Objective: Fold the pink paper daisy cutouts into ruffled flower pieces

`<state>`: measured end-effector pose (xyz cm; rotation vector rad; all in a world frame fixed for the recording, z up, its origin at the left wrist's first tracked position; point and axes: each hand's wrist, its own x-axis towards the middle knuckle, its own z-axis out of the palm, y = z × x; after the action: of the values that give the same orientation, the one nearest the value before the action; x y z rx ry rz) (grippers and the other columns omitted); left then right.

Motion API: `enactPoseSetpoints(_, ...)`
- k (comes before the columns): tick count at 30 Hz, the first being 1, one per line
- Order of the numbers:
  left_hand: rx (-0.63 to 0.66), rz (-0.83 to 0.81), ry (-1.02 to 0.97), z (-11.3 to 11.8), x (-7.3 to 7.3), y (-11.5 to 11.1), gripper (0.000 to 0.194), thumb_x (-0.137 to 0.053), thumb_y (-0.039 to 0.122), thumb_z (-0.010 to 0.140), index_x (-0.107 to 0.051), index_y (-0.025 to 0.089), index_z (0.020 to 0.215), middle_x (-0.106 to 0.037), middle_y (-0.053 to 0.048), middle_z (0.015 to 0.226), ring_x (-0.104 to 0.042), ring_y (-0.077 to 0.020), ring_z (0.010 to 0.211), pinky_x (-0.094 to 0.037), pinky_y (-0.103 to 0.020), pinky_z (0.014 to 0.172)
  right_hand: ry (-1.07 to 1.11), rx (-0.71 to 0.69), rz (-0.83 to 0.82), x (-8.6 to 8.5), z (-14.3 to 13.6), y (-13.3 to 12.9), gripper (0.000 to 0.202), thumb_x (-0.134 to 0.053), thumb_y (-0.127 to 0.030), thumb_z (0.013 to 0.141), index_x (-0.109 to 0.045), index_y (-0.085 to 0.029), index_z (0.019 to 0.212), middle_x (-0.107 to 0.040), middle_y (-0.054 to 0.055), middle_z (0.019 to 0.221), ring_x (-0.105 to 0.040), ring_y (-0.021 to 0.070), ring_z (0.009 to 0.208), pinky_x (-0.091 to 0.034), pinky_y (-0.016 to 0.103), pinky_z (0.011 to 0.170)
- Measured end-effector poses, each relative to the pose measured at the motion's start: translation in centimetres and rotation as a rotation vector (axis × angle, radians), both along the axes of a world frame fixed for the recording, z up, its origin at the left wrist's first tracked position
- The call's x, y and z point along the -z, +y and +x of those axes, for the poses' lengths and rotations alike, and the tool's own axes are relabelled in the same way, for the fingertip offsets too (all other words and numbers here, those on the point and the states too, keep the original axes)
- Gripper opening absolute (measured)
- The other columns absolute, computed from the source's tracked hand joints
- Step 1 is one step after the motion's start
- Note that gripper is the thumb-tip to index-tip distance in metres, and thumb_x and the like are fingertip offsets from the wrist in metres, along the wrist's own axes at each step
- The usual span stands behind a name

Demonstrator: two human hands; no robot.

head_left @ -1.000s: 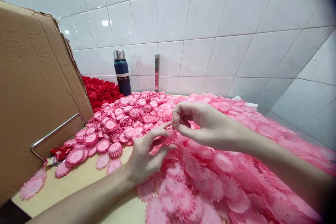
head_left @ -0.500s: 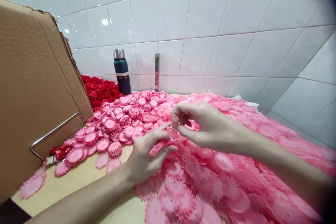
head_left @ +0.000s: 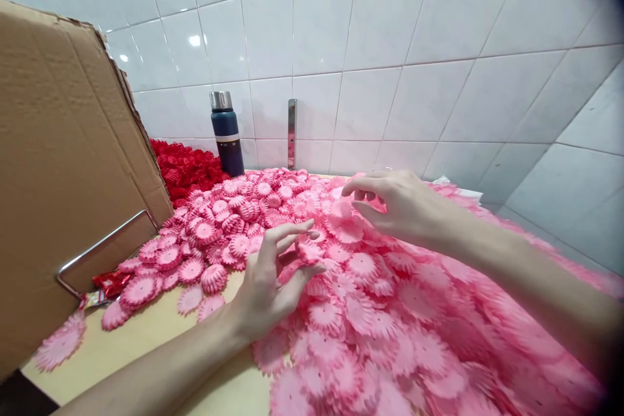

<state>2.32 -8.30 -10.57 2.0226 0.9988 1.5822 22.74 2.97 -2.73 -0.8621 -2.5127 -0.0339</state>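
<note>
Many scallop-edged pink discs (head_left: 363, 266) lie heaped over the middle and right of the table. My left hand (head_left: 277, 270) is low over the near side of the heap, its fingers and thumb curved around a small pink disc (head_left: 309, 251); the fingers partly cover it. Farther back and to the right, my right hand (head_left: 385, 198) hovers over the heap with its palm down. A gap shows between its thumb and bent fingers, close to some pale pink discs, and nothing is visibly held there.
At the left stands a cardboard box (head_left: 73, 175) with a bent metal rod (head_left: 107, 244) before it. Red and foil wrappers (head_left: 111, 283) lie beside the rod. A dark blue bottle (head_left: 228, 143) and a red pile (head_left: 188, 169) are at the back, near the tiled wall (head_left: 316, 32).
My right hand has moved right and back, away from my left hand, and its fingers have opened. A pink disc now shows between my left fingers and thumb.
</note>
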Motion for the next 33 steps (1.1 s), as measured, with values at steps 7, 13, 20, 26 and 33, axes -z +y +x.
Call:
enactPoseSetpoints(7, 0.018, -0.11, -0.066, 0.1, 0.5, 0.2, 0.025, -0.057, 0.01, 0.09, -0.046, 0.02, 0.11, -0.057, -0.016, 0.133, -0.056, -0.0258, 0.125, -0.058, -0.04, 0.093, 0.107, -0.235, -0.274, -1.7, -1.3, -3.3, 0.012, -0.058, -0.013, 0.082, -0.066, -0.02, 0.077, -0.07, 0.002, 0.079, -0.06, 0.0159, 0.07, -0.046, 0.03, 0.063)
enactPoseSetpoints(13, -0.006, -0.096, -0.023, 0.1, 0.6, 0.1, 0.031, -0.058, 0.007, 0.089, -0.047, 0.021, 0.114, -0.064, -0.008, 0.114, -0.066, -0.0179, 0.104, -0.058, -0.033, 0.087, 0.133, -0.332, -0.442, -1.7, -2.7, -5.6, 0.012, -0.059, -0.01, 0.081, -0.066, -0.019, 0.079, -0.069, -0.002, 0.077, -0.06, 0.0114, 0.07, -0.046, 0.024, 0.062)
enactPoseSetpoints(20, 0.031, -0.119, -0.012, 0.1, 0.7, 0.1, 0.026, -0.054, 0.008, 0.09, -0.046, 0.021, 0.111, -0.065, -0.008, 0.109, -0.064, -0.02, 0.105, -0.056, -0.038, 0.091, 0.162, -0.361, -0.412, -0.7, -3.2, -5.6, 0.013, -0.056, -0.007, 0.08, -0.061, -0.019, 0.077, -0.065, -0.003, 0.074, -0.055, 0.0099, 0.066, -0.044, 0.023, 0.059)
enactPoseSetpoints(26, 0.005, -0.082, -0.012, 0.1, 0.8, 0.1, 0.031, -0.059, 0.012, 0.089, -0.047, 0.022, 0.115, -0.062, -0.01, 0.117, -0.063, -0.0216, 0.11, -0.056, -0.041, 0.094, 0.134, -0.31, -0.376, -0.6, -2.9, -4.9, 0.017, -0.052, -0.002, 0.074, -0.056, -0.019, 0.077, -0.062, -0.001, 0.074, -0.054, 0.0117, 0.066, -0.043, 0.026, 0.059)
enactPoseSetpoints(33, 0.051, -0.102, -0.086, 0.3, 0.9, 0.2, 0.033, -0.055, 0.01, 0.09, -0.05, 0.023, 0.119, -0.058, -0.01, 0.124, -0.063, -0.0213, 0.112, -0.059, -0.038, 0.089, 0.151, -0.273, -0.34, -0.9, -2.3, -3.7, 0.018, -0.051, -0.002, 0.072, -0.052, -0.019, 0.074, -0.056, -0.003, 0.069, -0.048, 0.0115, 0.062, -0.04, 0.026, 0.057)
